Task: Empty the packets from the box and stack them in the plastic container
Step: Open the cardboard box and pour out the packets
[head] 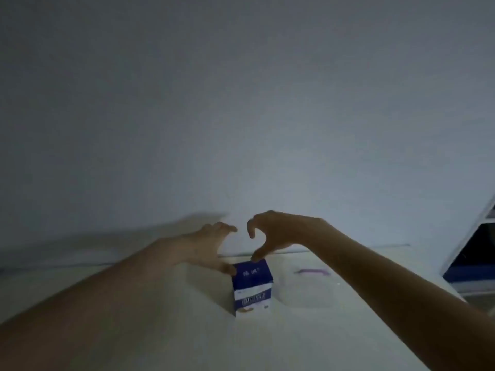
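A small blue and white box [252, 287] stands upright on the pale table [160, 330], its top closed. My left hand [209, 247] reaches over its far left corner with the thumb touching the top edge and the fingers spread. My right hand [270, 231] arches above the box, its thumb tip touching the back right corner of the top, fingers curled apart. Just right of the box lies a clear plastic container [305, 287] with a purple handle; it is faint and hard to make out. No packets show.
A plain grey wall [241, 103] rises right behind the table's far edge. At the far right stands a dark blue and white piece of furniture or frame [471, 253]. The scene is dim.
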`<state>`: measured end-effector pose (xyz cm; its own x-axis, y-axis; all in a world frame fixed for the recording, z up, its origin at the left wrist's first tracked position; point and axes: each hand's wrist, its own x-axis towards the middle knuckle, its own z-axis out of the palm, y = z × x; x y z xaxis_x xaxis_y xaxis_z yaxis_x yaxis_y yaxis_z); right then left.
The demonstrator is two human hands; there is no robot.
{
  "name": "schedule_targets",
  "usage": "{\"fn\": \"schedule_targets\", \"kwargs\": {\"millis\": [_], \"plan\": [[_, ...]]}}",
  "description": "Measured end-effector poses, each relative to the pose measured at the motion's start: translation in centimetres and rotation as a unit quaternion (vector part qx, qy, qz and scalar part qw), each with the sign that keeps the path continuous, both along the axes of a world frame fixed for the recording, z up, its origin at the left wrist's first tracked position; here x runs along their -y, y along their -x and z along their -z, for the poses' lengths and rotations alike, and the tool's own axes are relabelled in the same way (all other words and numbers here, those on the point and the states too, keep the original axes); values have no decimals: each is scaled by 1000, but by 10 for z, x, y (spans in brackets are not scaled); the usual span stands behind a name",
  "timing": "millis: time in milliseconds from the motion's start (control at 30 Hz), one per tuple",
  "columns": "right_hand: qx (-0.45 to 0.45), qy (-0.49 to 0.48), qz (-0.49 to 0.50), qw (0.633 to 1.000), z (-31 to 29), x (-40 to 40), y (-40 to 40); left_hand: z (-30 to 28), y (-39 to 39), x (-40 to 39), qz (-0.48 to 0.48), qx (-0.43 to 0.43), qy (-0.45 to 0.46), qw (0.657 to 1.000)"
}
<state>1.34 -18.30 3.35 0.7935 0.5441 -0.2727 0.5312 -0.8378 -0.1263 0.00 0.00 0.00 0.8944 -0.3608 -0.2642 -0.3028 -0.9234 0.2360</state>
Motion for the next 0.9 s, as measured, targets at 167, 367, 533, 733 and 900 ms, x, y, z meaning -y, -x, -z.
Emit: {"fn": "schedule_targets", "kwargs": {"millis": [167,367,533,733,900], "plan": [[-2,98,-32,995,86,-12,-10,80,2,12,-20,-25,45,998],[76,92,-26,993,110,-14,13,109,17,17,-29,72,115,990],[50,-25,11,998,105,7,59,112,64,22,-34,72,135,988],[41,-359,179,915,116,31,78,113,104,28,-74,46,225,970],[166,-392,272,863,129,32,85,108,119,42,-156,80,254,951]]}}
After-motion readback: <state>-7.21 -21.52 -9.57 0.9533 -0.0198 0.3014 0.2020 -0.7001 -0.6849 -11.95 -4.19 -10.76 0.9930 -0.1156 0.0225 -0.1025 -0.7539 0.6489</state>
